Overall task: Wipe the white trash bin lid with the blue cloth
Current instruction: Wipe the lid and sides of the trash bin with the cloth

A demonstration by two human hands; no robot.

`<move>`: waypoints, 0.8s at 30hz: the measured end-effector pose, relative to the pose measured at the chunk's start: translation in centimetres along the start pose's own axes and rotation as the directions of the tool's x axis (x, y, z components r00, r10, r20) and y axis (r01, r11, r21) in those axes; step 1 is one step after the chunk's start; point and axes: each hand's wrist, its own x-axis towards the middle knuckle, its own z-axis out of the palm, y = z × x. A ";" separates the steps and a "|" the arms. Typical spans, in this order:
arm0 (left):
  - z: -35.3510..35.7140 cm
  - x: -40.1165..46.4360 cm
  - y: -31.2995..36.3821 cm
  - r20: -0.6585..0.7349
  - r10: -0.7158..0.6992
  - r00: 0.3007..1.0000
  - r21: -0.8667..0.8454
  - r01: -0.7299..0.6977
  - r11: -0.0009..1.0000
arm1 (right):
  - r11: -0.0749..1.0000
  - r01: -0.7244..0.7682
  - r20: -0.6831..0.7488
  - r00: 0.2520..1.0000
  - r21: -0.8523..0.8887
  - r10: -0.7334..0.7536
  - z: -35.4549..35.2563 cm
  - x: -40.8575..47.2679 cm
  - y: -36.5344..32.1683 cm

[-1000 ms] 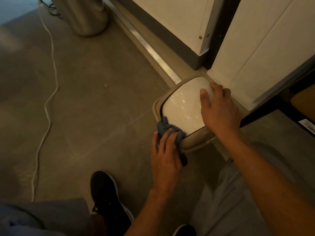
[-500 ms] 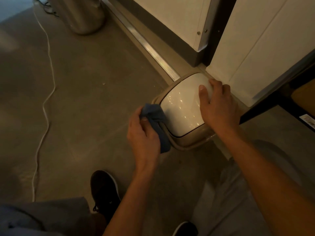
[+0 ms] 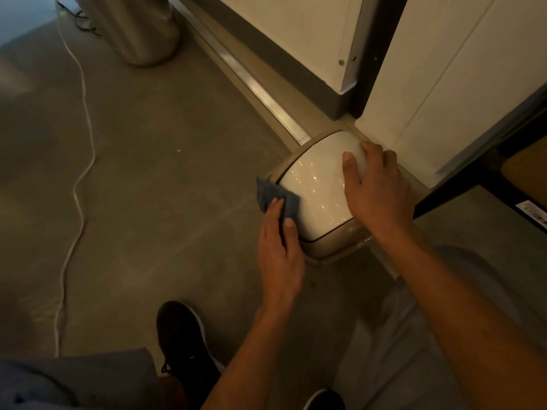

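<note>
A small bin with a glossy white lid (image 3: 316, 190) in a beige rim stands on the floor against a white cabinet. The blue cloth (image 3: 270, 196) lies pressed on the lid's left edge under the fingers of my left hand (image 3: 279, 250). My right hand (image 3: 377, 190) rests flat on the lid's right side, thumb across the white surface, fingers over the far rim. Part of the cloth is hidden beneath my left fingers.
White cabinet panels (image 3: 444, 72) rise right behind the bin. A metal floor strip (image 3: 266, 96) runs along their base. A steel cylinder (image 3: 133, 28) stands at the top left, a white cable (image 3: 81, 161) trails over the grey floor, and my black shoe (image 3: 183, 338) is below.
My left hand carried the cloth from the lid's near-left corner out around the left rim, and now it presses the cloth flat on the left edge. My right hand stayed in place.
</note>
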 end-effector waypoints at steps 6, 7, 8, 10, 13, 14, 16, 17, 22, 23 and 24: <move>1.0 2.3 -0.9 0.004 -0.072 0.997 -0.103 0.072 0.992 | 1.000 0.013 0.018 1.000 0.009 -0.013 -0.3 0.0 0.0; 1.0 3.2 -1.0 -0.012 -0.064 0.998 -0.121 0.062 0.991 | 1.000 0.009 0.023 1.000 0.011 -0.010 -0.4 0.0 0.0; 1.0 4.1 -0.9 -0.024 -0.052 0.998 -0.137 0.048 0.989 | 1.000 0.005 0.028 1.000 0.014 -0.006 -0.4 0.0 -0.1; 0.8 6.0 -0.6 -0.029 -0.052 0.998 -0.148 0.047 0.988 | 1.000 0.000 0.033 0.999 0.021 0.000 -0.4 0.0 -0.1; 0.4 7.8 -0.4 -0.010 -0.073 0.997 -0.140 0.071 0.988 | 1.000 -0.015 0.022 1.000 0.021 0.014 -0.1 0.0 -0.2; 0.4 7.7 -0.5 -0.011 -0.070 0.997 -0.144 0.068 0.987 | 1.000 -0.018 0.012 1.000 0.017 0.018 0.1 0.0 -0.3; 0.7 5.9 -0.9 -0.029 -0.059 0.998 -0.150 0.054 0.987 | 1.000 -0.022 -0.004 1.000 0.014 0.022 0.2 0.0 -0.3; 1.0 4.5 -1.1 -0.033 -0.054 0.998 -0.159 0.048 0.986 | 1.000 -0.023 -0.009 1.000 0.011 0.023 0.2 -0.1 -0.4; 1.4 0.0 -2.1 -0.018 -0.055 0.998 -0.114 0.053 0.992 | 1.000 -0.009 0.002 1.000 0.008 0.009 0.2 0.0 -0.2; 1.3 0.6 -2.0 -0.022 -0.055 0.998 -0.111 0.052 0.992 | 1.000 -0.010 0.007 1.000 0.009 0.009 0.1 0.0 -0.1; 1.2 1.6 -1.9 -0.031 -0.055 0.998 -0.116 0.051 0.992 | 1.000 -0.009 0.013 1.000 0.010 0.009 0.1 0.0 -0.1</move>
